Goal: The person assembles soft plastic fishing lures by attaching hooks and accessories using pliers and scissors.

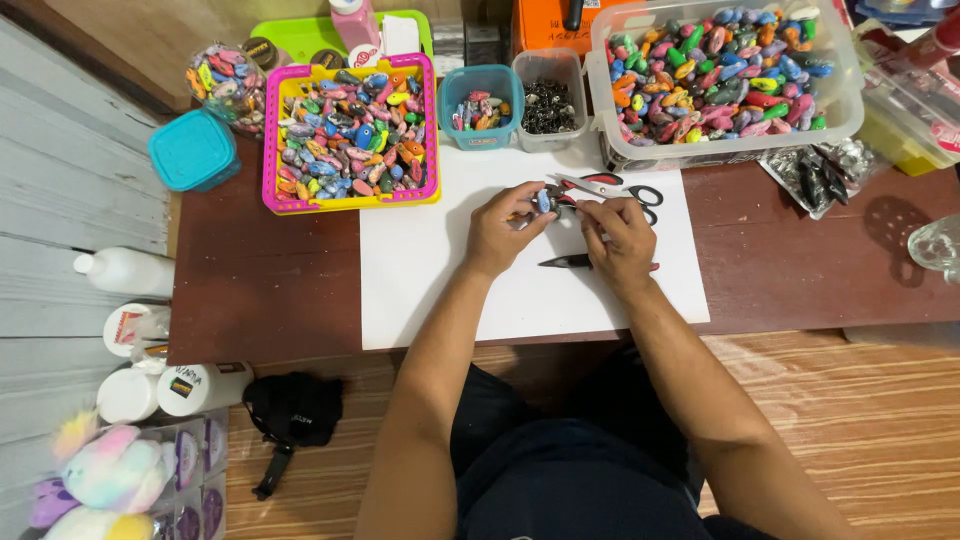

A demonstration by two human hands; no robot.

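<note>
Both hands met over the white sheet (450,290): left hand (497,235) pinched a small blue-and-dark piece (545,199) at its fingertips, right hand (620,240) closed in on the same piece from the other side. Red-handled scissors (610,187) lay just beyond the grip, dark pliers (565,262) just under the right hand. Further out, pink basket (349,135) of coloured pieces sat left of the grip, clear tub (722,146) of them to the right.
</note>
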